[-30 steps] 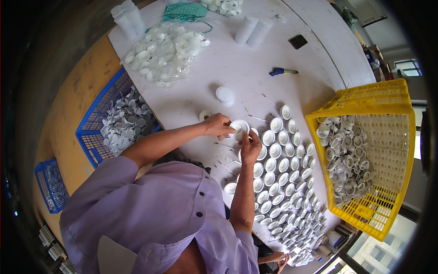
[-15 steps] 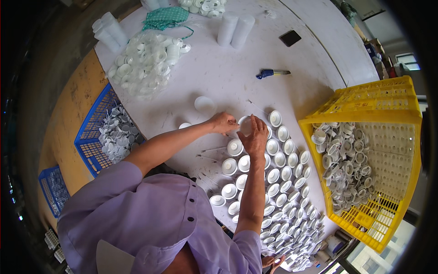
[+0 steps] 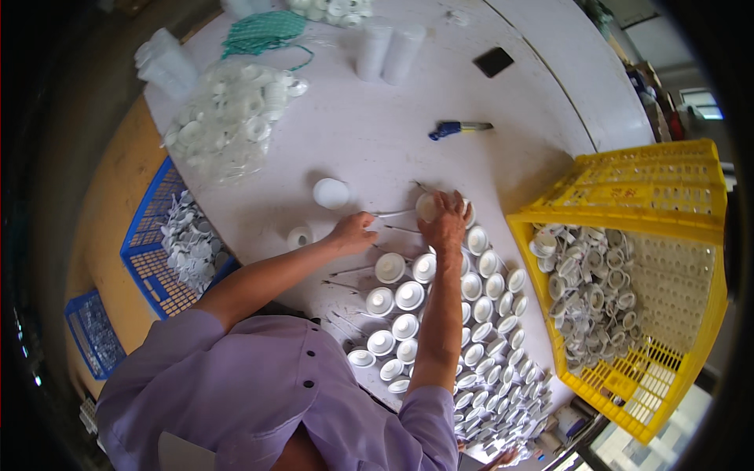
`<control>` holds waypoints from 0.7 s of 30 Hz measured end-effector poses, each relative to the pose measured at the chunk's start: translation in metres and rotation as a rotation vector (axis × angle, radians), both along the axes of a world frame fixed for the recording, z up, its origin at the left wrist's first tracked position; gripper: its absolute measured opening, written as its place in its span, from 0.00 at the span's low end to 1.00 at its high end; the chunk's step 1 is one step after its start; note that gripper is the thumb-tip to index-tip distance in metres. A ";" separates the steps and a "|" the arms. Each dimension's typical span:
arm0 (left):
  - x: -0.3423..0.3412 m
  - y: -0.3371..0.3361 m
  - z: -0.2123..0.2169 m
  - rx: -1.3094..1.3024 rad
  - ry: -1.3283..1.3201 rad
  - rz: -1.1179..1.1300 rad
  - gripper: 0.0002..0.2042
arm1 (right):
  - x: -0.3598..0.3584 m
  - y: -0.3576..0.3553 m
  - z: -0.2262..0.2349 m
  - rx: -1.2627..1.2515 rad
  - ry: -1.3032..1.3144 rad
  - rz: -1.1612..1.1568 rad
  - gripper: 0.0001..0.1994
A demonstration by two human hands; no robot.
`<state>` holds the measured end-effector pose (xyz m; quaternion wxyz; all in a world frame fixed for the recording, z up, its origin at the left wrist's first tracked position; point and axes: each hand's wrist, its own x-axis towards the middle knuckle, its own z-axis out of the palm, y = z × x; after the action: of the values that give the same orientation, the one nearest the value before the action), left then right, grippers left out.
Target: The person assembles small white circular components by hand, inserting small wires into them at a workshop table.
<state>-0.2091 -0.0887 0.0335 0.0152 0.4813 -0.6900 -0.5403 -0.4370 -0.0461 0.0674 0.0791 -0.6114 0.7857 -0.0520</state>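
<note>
Right hand (image 3: 446,224) is closed over a small white round cap (image 3: 426,206) near the middle of the white table (image 3: 369,133), at the head of the rows of white caps (image 3: 440,322) — grip pinching its rim. Left hand (image 3: 352,232) rests curled beside thin metal pins (image 3: 393,213); whether it holds one cannot be told. The cap looks light, rigid and smooth — best held by the rim. Yellow crate (image 3: 667,204) stands at the table's right edge.

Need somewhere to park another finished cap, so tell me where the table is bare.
Bare: the middle of the table, between the bagged white parts, the blue-handled tool and both hands. Crowded: the cap rows beside the yellow crate.
</note>
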 end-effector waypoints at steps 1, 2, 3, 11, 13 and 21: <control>0.001 0.002 -0.001 -0.019 0.017 0.014 0.21 | -0.002 0.000 -0.003 0.008 0.009 0.001 0.34; 0.008 0.004 -0.002 -0.040 0.026 0.041 0.20 | 0.001 -0.002 -0.001 -0.004 -0.011 0.005 0.33; 0.009 0.005 0.002 -0.034 0.038 0.022 0.20 | 0.000 0.000 -0.003 -0.025 -0.014 0.000 0.33; 0.039 0.020 0.037 0.289 0.240 0.086 0.14 | -0.095 0.054 0.001 -0.552 -0.072 -0.377 0.28; 0.050 0.025 0.046 0.327 0.232 0.084 0.13 | -0.141 0.079 0.010 -0.544 0.190 -0.597 0.27; 0.058 0.047 0.061 0.369 0.239 0.055 0.10 | -0.235 0.114 0.012 -0.368 0.483 -0.439 0.17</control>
<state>-0.1515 -0.0415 0.0943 0.0232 0.4271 -0.5594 -0.7100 -0.6723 0.0674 0.0799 -0.2327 -0.4270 0.8716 -0.0621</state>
